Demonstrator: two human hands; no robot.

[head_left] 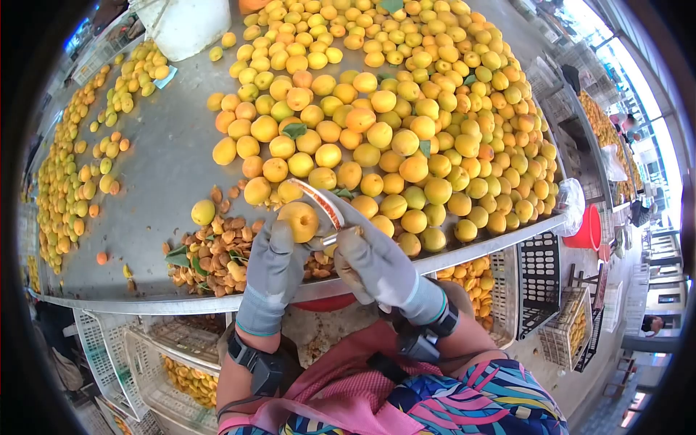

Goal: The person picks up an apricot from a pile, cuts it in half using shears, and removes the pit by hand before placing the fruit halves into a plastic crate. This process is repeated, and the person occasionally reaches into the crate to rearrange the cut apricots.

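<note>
My left hand (278,262), in a grey glove, is closed around a yellow apricot (298,220), its stem hollow facing up. My right hand (371,259), gloved too, grips a knife (324,201) with a curved blade that arches above and beside the fruit. Both hands are over the near edge of the metal table (174,156). A pile of brown pits (217,250) lies just left of my left hand. Beyond my hands spreads a large heap of whole apricots (406,138).
A white bucket (185,29) stands at the back left, and more apricots (72,174) line the left side. Below the table edge are crates, one holding cut apricots (192,380) at left and another holding cut fruit (471,283) at right. A red bucket (586,228) stands right.
</note>
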